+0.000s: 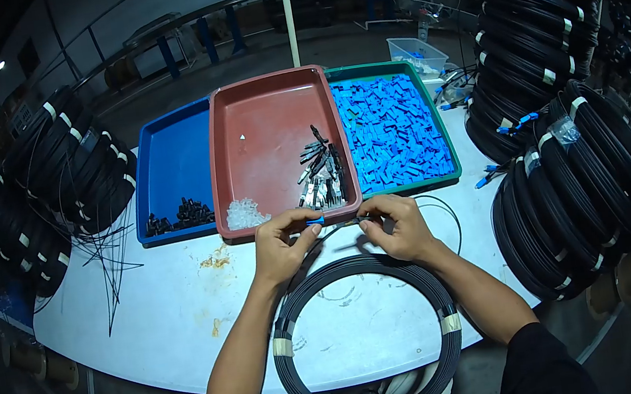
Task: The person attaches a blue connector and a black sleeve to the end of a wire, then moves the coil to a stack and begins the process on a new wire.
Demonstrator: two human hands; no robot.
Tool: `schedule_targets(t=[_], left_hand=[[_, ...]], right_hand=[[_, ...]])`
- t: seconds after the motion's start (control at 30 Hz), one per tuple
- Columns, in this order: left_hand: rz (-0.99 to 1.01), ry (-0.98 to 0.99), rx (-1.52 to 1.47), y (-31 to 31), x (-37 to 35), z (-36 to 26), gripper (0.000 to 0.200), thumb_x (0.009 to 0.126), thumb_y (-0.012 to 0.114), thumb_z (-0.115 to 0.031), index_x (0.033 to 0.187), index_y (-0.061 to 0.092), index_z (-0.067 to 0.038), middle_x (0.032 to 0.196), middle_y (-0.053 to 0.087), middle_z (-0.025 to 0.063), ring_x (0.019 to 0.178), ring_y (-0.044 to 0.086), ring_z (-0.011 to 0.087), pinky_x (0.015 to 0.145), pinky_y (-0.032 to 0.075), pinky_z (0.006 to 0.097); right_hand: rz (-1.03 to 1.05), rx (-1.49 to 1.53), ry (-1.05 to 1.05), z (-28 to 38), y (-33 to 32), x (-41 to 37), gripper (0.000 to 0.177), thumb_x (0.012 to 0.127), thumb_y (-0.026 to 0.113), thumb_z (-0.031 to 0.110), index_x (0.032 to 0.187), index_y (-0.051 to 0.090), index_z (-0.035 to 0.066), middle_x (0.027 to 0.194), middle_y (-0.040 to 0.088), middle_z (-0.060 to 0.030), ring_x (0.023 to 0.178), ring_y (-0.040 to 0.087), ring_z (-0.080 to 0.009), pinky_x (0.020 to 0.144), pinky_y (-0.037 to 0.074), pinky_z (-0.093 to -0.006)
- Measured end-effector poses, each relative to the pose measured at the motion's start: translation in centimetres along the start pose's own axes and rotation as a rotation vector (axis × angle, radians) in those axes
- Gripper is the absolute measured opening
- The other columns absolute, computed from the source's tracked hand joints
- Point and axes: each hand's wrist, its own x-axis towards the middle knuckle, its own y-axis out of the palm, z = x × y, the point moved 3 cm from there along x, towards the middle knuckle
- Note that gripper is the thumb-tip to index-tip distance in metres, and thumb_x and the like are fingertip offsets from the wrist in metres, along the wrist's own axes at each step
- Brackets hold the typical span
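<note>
Just in front of the red tray, my left hand [285, 241] pinches a small blue connector piece [317, 221] between thumb and fingers. Close beside it, my right hand [394, 226] is closed on the thin black cable's end [351, 222]. A coil of black cable [300, 376], bound with pale tape, lies below both hands and hangs over the table's front edge. The red tray [264, 115] holds clear plastic bits [244, 213] and black and silver connector parts [319, 168].
A blue tray [173, 160] with small black parts stands left; a green tray [448, 138] full of blue pieces stands right. Stacks of black cable coils [77, 166] rise at the left and more coils [572, 185] at the right. A clear bin [416, 54] sits behind.
</note>
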Motion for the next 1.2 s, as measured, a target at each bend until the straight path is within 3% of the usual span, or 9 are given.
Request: schedule_targets(t=[0.17,0.27,0.4,0.47,0.6,0.8,0.87,1.13,1.2], left_hand=[[0.029,0.243,0.024,0.4,0.1,-0.3,0.021,0.085,0.076,0.002,0.106,0.076,0.001,0.107,0.073,0.013,0.092,0.069,0.0153,0.08,0.054,0.0263],[0.014,0.279,0.062,0.6,0.0,-0.4,0.025,0.084,0.076,0.003,0.109,0.075,0.0,0.105,0.074,0.0119,0.09,0.068,0.0144,0.078,0.053,0.0259],[0.006,0.145,0.023,0.9,-0.4,-0.9,0.031,0.083,0.078,0.002,0.114,0.074,-0.002,0.103,0.076,0.0104,0.091,0.07,0.0137,0.077,0.053,0.0257],[0.039,0.093,0.097,0.8,-0.4,-1.0,0.042,0.081,0.08,0.004,0.121,0.069,0.003,0.106,0.075,0.0148,0.099,0.071,0.0183,0.09,0.056,0.0317],[0.022,0.056,0.085,0.9,-0.5,-1.2,0.045,0.08,0.08,0.004,0.123,0.068,0.002,0.106,0.075,0.0154,0.101,0.072,0.0194,0.087,0.058,0.0311],[0.018,0.083,0.112,1.2,-0.6,-1.6,0.045,0.078,0.082,-0.001,0.121,0.07,0.001,0.103,0.078,0.0154,0.1,0.075,0.0188,0.088,0.057,0.0307],[0.082,0.114,0.246,1.6,-0.7,-2.1,0.046,0.078,0.083,-0.002,0.122,0.071,0.001,0.103,0.077,0.0166,0.099,0.075,0.0197,0.088,0.057,0.0309],[0.038,0.238,0.22,1.3,-0.6,-2.4,0.046,0.077,0.085,-0.005,0.121,0.072,0.001,0.103,0.078,0.0156,0.097,0.075,0.0197,0.088,0.057,0.0312],[0.018,0.198,0.166,1.2,-0.6,-2.3,0.038,0.077,0.085,-0.006,0.113,0.075,0.0,0.1,0.078,0.0146,0.095,0.075,0.019,0.086,0.057,0.0299]], right_hand=[[0.006,-0.005,0.024,0.0,-0.4,0.0,0.016,0.082,0.07,0.008,0.093,0.069,-0.002,0.078,0.067,-0.0109,0.062,0.06,-0.0158,0.056,0.046,-0.03],[0.007,-0.003,0.013,0.1,-0.3,0.0,0.016,0.082,0.069,0.008,0.094,0.069,-0.002,0.078,0.067,-0.01,0.062,0.059,-0.0148,0.056,0.046,-0.0291],[-0.015,0.021,0.023,0.2,-0.2,-0.1,0.013,0.081,0.07,0.01,0.09,0.067,0.001,0.074,0.066,-0.0088,0.058,0.057,-0.0186,0.057,0.046,-0.0332],[0.006,0.024,0.006,0.2,-0.2,-0.1,0.016,0.082,0.069,0.008,0.095,0.068,-0.002,0.077,0.065,-0.0089,0.061,0.058,-0.0138,0.056,0.046,-0.0284],[0.015,0.001,0.0,0.0,-0.1,-0.2,0.016,0.083,0.07,0.008,0.095,0.068,-0.003,0.077,0.065,-0.0086,0.061,0.058,-0.0133,0.056,0.045,-0.0282],[0.032,-0.131,-0.1,0.1,0.2,-0.1,0.013,0.081,0.07,0.011,0.091,0.067,0.003,0.075,0.067,-0.0107,0.059,0.06,-0.0241,0.06,0.047,-0.0366],[0.059,-0.116,-0.237,0.6,0.5,-0.2,0.013,0.082,0.072,0.01,0.092,0.067,0.003,0.078,0.068,-0.0121,0.063,0.063,-0.0279,0.062,0.048,-0.0377],[0.087,-0.054,-0.138,1.1,0.4,-0.2,0.014,0.087,0.072,0.009,0.095,0.066,0.0,0.087,0.07,-0.0162,0.079,0.068,-0.0336,0.073,0.053,-0.0418],[0.118,-0.056,-0.097,1.1,0.4,-0.2,0.015,0.088,0.073,0.009,0.096,0.065,-0.001,0.088,0.07,-0.0166,0.08,0.068,-0.0342,0.074,0.053,-0.042]])
